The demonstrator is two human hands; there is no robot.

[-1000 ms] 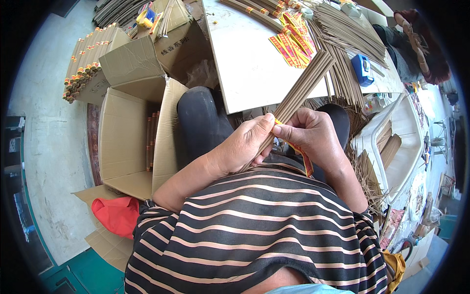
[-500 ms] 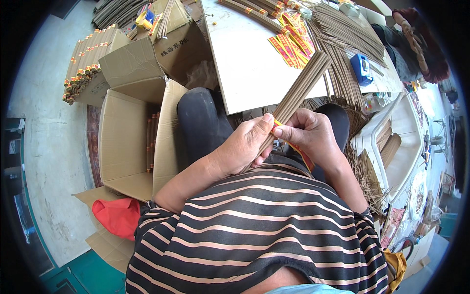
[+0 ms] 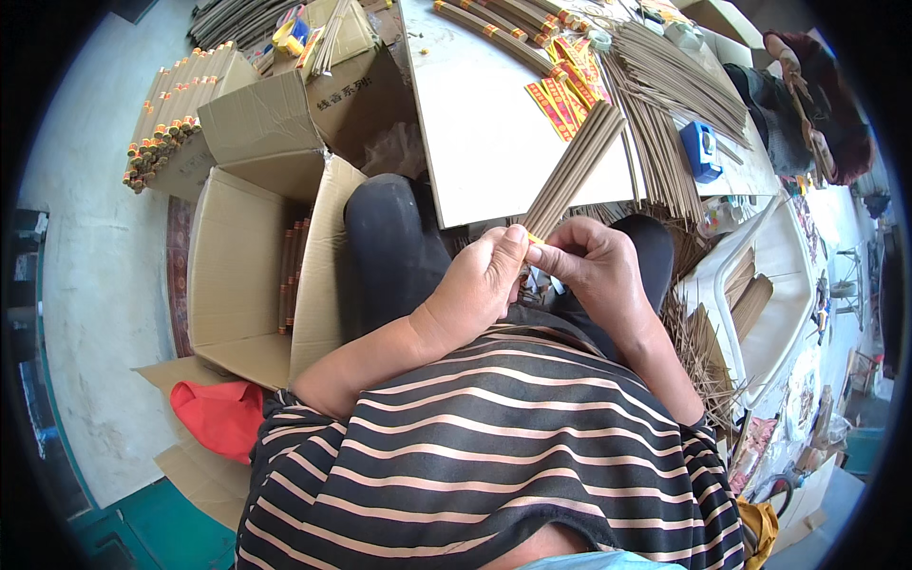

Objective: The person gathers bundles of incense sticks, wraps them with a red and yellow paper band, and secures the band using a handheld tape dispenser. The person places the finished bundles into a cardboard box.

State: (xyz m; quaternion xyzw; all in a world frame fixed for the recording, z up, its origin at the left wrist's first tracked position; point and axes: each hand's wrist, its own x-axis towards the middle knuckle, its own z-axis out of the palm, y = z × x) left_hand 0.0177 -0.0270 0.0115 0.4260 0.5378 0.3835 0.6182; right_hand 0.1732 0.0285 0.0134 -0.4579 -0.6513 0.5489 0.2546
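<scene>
A slim bundle of brown incense sticks (image 3: 577, 169) slants up and away over my lap. My left hand (image 3: 472, 283) is closed round its lower part, thumb on top. Against the sticks, my right hand (image 3: 600, 264) pinches a red-and-yellow paper band (image 3: 535, 239) between thumb and fingers. Most of the band is hidden behind the fingers, as is the bundle's lower end. On the white table (image 3: 475, 123) beyond lie more red-and-yellow paper labels (image 3: 560, 103) and finished banded bundles (image 3: 494, 33).
Many loose sticks (image 3: 655, 142) cover the table's right side, beside a blue tape dispenser (image 3: 701, 152). An open cardboard box (image 3: 237, 275) with banded bundles stands at my left; stacked bundles (image 3: 180, 109) lie beyond. A white tub (image 3: 803, 313) sits at right. Another person (image 3: 822, 104) is at far right.
The band's loose tail, which hung below my right hand, no longer shows. My right hand has turned slightly and drawn closer to my left; the bundle tilts a little further left.
</scene>
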